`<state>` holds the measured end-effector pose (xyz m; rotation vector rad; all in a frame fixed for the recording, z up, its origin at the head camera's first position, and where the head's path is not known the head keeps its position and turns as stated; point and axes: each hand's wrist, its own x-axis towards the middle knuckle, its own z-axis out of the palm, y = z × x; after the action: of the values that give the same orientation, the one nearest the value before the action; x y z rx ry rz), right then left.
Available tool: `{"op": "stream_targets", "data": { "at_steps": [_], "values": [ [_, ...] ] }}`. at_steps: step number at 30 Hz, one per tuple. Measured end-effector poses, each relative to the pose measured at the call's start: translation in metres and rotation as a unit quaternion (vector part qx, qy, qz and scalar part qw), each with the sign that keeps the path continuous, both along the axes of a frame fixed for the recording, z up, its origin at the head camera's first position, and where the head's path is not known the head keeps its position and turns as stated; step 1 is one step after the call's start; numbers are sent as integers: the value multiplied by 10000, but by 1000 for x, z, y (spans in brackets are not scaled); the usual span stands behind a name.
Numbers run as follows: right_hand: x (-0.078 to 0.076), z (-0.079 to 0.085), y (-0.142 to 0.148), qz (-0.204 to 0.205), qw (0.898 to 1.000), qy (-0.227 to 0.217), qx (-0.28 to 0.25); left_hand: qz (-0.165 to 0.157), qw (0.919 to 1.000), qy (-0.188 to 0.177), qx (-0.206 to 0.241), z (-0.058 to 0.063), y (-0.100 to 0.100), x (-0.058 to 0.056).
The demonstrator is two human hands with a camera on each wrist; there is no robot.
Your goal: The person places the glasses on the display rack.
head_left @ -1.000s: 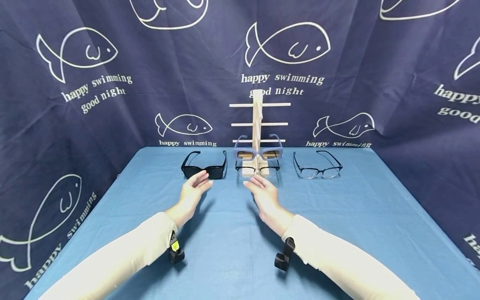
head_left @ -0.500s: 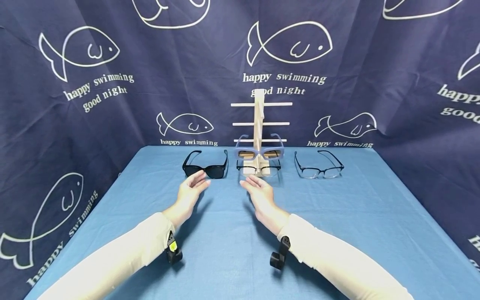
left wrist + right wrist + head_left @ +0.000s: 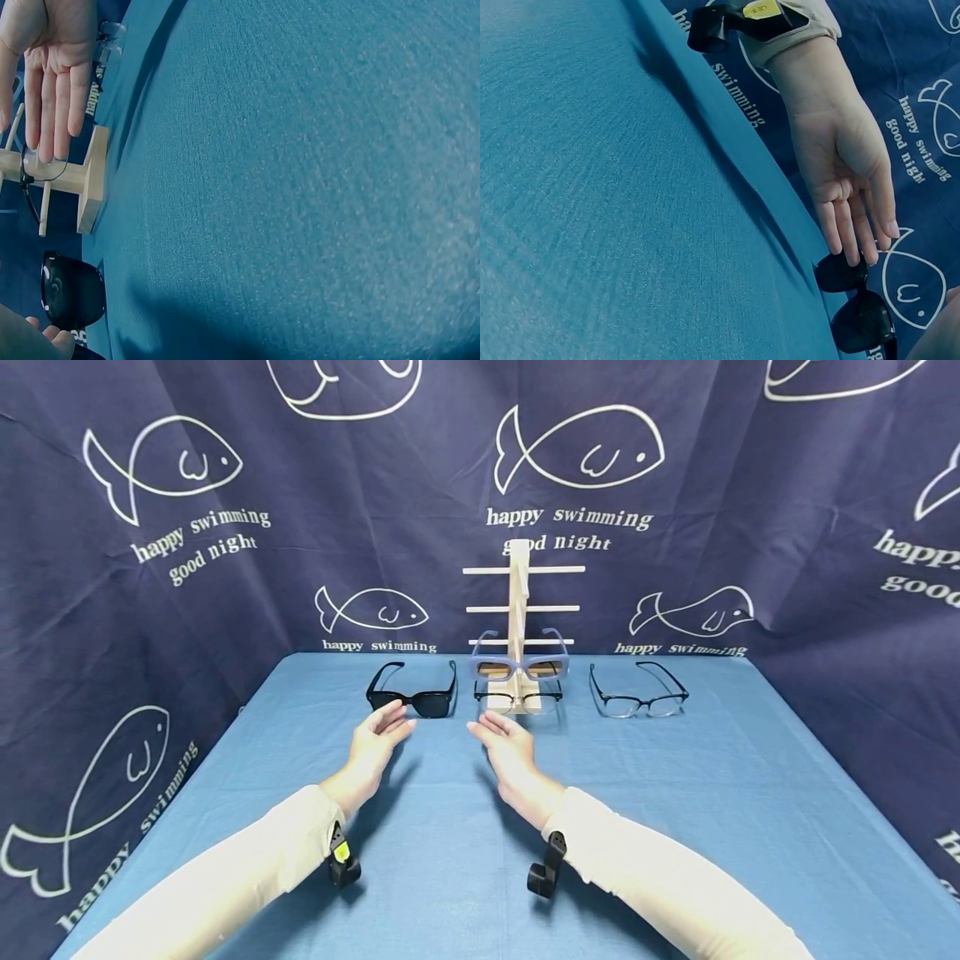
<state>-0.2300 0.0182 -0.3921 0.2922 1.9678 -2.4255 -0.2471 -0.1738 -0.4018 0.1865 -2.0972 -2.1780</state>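
Note:
My left hand [image 3: 372, 742] hovers with straight, relaxed fingers in front of black sunglasses [image 3: 432, 705]. Its fingertips overlap their left lens in the head view; the right wrist view shows this palm [image 3: 840, 161] holding nothing. My right hand [image 3: 512, 758], fingers extended and nothing in them, is in front of a wooden glasses stand [image 3: 518, 585]. Purple-framed sunglasses [image 3: 519, 667] hang on the stand, above black-browed clear glasses [image 3: 542, 697] at its lowest level. In the left wrist view, the right palm [image 3: 60, 56] is up beside the stand.
Another pair of clear glasses with dark frames [image 3: 619, 707] lies unfolded right of the stand. Bare pegs [image 3: 555, 569] stick out at the stand's upper levels. A blue cloth [image 3: 712, 793] covers the table, with a fish-printed navy curtain [image 3: 420, 510] behind and at both sides.
My right hand has drifted left, toward the middle. The left hand has shifted slightly left and nearer to me. The glasses and the stand stay where they were.

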Motion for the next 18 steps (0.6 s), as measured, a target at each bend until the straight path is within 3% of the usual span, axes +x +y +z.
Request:
{"op": "stream_targets", "data": {
  "at_steps": [18],
  "values": [
    [-7, 4, -14, 373, 9993, -13, -28, 81, 9998, -86, -171, -1, -13, -5]
  ]
}}
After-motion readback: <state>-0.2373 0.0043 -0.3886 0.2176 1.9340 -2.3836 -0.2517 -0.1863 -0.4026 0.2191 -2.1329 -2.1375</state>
